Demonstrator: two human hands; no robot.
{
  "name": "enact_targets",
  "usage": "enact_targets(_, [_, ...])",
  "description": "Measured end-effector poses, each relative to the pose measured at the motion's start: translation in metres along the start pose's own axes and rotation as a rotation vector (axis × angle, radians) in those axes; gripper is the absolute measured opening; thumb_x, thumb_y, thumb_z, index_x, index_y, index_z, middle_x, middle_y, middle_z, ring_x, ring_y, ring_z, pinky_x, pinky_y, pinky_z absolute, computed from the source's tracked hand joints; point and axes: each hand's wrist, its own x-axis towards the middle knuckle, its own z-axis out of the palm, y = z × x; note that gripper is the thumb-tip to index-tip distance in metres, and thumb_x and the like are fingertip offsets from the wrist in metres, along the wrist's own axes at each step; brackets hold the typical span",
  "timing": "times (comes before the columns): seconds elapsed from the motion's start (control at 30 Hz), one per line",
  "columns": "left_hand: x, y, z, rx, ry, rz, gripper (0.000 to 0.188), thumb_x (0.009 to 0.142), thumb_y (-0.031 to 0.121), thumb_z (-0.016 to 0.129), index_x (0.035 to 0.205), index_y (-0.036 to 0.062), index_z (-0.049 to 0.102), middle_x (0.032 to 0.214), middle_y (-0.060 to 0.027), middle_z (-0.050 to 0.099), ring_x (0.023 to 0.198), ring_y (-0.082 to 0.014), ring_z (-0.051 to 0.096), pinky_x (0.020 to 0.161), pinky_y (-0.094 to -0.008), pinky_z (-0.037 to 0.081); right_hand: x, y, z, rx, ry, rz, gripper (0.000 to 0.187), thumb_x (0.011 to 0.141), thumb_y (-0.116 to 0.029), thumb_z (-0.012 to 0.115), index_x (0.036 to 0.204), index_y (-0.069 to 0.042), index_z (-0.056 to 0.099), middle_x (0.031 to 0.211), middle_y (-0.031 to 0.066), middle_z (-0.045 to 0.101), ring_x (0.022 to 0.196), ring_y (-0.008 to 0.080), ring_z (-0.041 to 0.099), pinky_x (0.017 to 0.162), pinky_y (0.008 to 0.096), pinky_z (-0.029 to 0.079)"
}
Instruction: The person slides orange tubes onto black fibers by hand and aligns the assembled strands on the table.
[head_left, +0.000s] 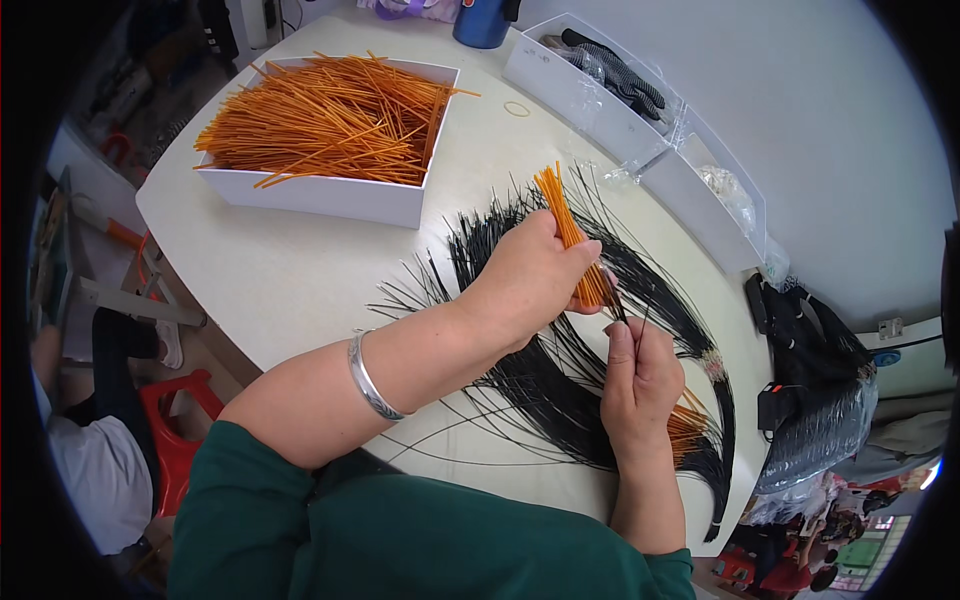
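Observation:
My left hand (535, 265) is closed around a small upright bundle of thin orange tubes (560, 205). Just below and to the right, my right hand (640, 385) pinches thin black wires (613, 292) that run up to the lower end of that bundle. Under both hands a thick, curved bunch of black wires (550, 390) lies on the table, its cut ends fanning out at the left. Beside it, another bunch of black wires (728, 440) curves down the right side. More orange tubes (686, 440) sit on wires behind my right wrist.
A white box (320, 195) heaped with loose orange tubes (320, 120) stands at the back left of the white table (290, 270). White trays (640, 150) line the back right edge, holding dark gloves and plastic bags. A rubber band (516, 108) and a blue cup (482, 22) are farther back.

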Motion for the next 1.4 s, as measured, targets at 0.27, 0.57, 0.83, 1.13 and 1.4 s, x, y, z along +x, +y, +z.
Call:
enact_targets(0.27, [-0.0036,0.0016,0.0016,0.085,0.01,0.072,0.018,0.098,0.012,0.048,0.106,-0.0036,0.045,0.092,-0.012,0.062,0.081,-0.0171,0.066,0.066,-0.0298,0.059,-0.0023,-0.0014,0.0023,0.058,-0.018,0.144,0.005,0.087,-0.006,0.063,0.086,-0.002,0.06,0.069,0.0081,0.055,0.066,0.0238,0.05,0.06,0.034,0.042])
enact_targets(0.57, [0.0003,-0.0008,0.0,-0.014,-0.012,-0.054,0.016,0.099,0.012,0.045,0.107,-0.0016,0.042,0.094,-0.0144,0.064,0.085,-0.0195,0.067,0.07,-0.0303,0.058,0.0006,0.0025,0.003,-0.026,0.008,-0.023,0.005,0.084,-0.003,0.065,0.084,-0.003,0.06,0.068,0.0078,0.056,0.064,0.0259,0.05,0.062,0.0348,0.041])
enact_targets(0.83, [-0.0031,0.0019,0.002,-0.004,-0.018,-0.008,0.016,0.1,0.013,0.043,0.108,-0.001,0.042,0.093,-0.0147,0.065,0.084,-0.0198,0.067,0.071,-0.0309,0.057,0.0004,-0.0004,0.0019,-0.043,-0.001,-0.082,0.006,0.084,-0.003,0.065,0.083,-0.003,0.059,0.068,0.0083,0.056,0.063,0.0271,0.049,0.062,0.0355,0.04])
enact_targets(1.13, [-0.0004,-0.002,0.0001,0.023,-0.004,0.016,0.017,0.099,0.013,0.045,0.108,-0.0022,0.043,0.093,-0.0148,0.064,0.083,-0.0195,0.067,0.07,-0.0302,0.058,0.0008,-0.0032,-0.0016,0.099,-0.08,0.14,0.01,0.09,-0.008,0.061,0.083,-0.001,0.059,0.069,0.0093,0.058,0.062,0.0228,0.052,0.058,0.0323,0.042])
enact_targets(1.4, [0.0011,-0.002,0.0009,-0.011,0.042,-0.041,0.018,0.099,0.013,0.046,0.105,-0.0035,0.045,0.094,-0.0151,0.064,0.081,-0.0188,0.066,0.068,-0.0297,0.058,0.0043,-0.0062,-0.004,0.347,-0.105,0.379,0.019,0.096,-0.016,0.056,0.084,0.0,0.059,0.056,0.0003,0.05,0.051,0.0065,0.043,0.048,0.0234,0.036])
